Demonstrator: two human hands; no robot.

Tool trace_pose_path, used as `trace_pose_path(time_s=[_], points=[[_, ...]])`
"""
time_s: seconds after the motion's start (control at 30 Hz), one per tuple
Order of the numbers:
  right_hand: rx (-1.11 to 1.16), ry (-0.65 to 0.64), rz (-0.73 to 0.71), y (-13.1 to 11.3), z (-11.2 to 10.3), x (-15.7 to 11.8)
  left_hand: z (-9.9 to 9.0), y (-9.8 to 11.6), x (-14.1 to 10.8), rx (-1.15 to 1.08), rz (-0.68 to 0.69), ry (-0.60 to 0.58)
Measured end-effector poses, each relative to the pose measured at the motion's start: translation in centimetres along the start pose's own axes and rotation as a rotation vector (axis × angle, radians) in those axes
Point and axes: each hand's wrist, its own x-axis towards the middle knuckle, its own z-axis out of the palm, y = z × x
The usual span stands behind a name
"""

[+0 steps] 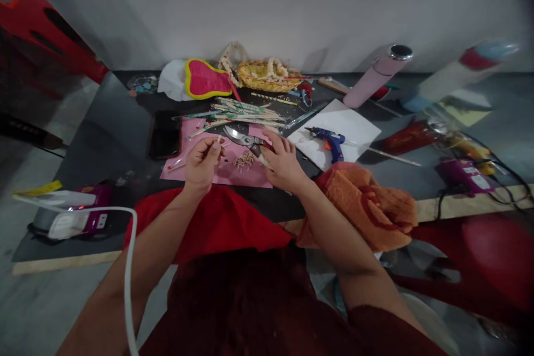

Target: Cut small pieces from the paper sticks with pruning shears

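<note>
My left hand [202, 164] pinches a thin pale stick piece [218, 139] between thumb and fingers. My right hand [283, 161] is shut around the red grips of steel pruning shears [244, 140], whose blades stand open and point left toward the stick piece, a short distance from it. Both hands are above a pink paper sheet [254, 178]. A small heap of cut stick pieces [245, 160] lies on it between my hands. A bundle of long striped sticks [237, 114] lies just beyond the shears.
A blue hot glue gun [327, 142] rests on white paper [346, 128] to the right. A black phone [166, 133] lies left of the pink sheet. Beyond are a woven basket [262, 78] and a pink craft piece [207, 79]. An orange cloth [362, 208] and white cable [129, 267] lie near my arms.
</note>
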Motion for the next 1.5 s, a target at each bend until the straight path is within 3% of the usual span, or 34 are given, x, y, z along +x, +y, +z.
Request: trace_pose_path(time_s=[0.2,0.33,0.43,0.53,0.63,0.73,0.97,1.1,1.2,1.3,1.4,1.5], points=[[0.198,0.179,0.005,1.1,1.0,0.4,-0.6,0.1,0.6,0.025,0.056,0.067],[0.342,0.267,0.039,1.6,1.2,0.7,-0.3,0.0,-0.3,0.294,0.172,0.017],[0.373,0.284,0.071,1.7,1.0,0.7,0.2,0.0,-1.7,0.62,0.309,-0.114],[0.384,0.285,0.093,1.9,1.0,0.8,0.8,-0.6,-3.1,0.86,0.504,-0.316],[0.404,0.296,0.087,2.1,1.0,0.8,1.1,-1.4,-4.2,0.949,0.671,-0.532],[0.421,0.342,0.089,2.3,1.1,0.8,0.7,-1.8,-4.9,0.937,0.724,-0.707],[0.444,0.399,0.082,2.6,1.3,0.9,-3.5,-0.6,-5.0,1.1,1.01,-0.767],[0.443,0.406,0.115,2.2,1.0,0.9,-4.7,0.0,-4.5,1.13,0.95,-0.731],[0.423,0.453,0.164,1.9,0.6,0.8,-2.9,1.4,-3.8,1.095,0.821,-0.657],[0.386,0.532,0.202,2.1,0.3,0.7,-0.3,3.0,-2.4,0.945,0.615,-0.453],[0.424,0.545,0.237,2.6,0.2,0.8,1.1,3.2,-0.5,0.673,0.351,-0.173],[0.474,0.52,0.246,2.8,0.2,0.9,0.9,1.3,1.0,0.426,0.164,-0.123]])
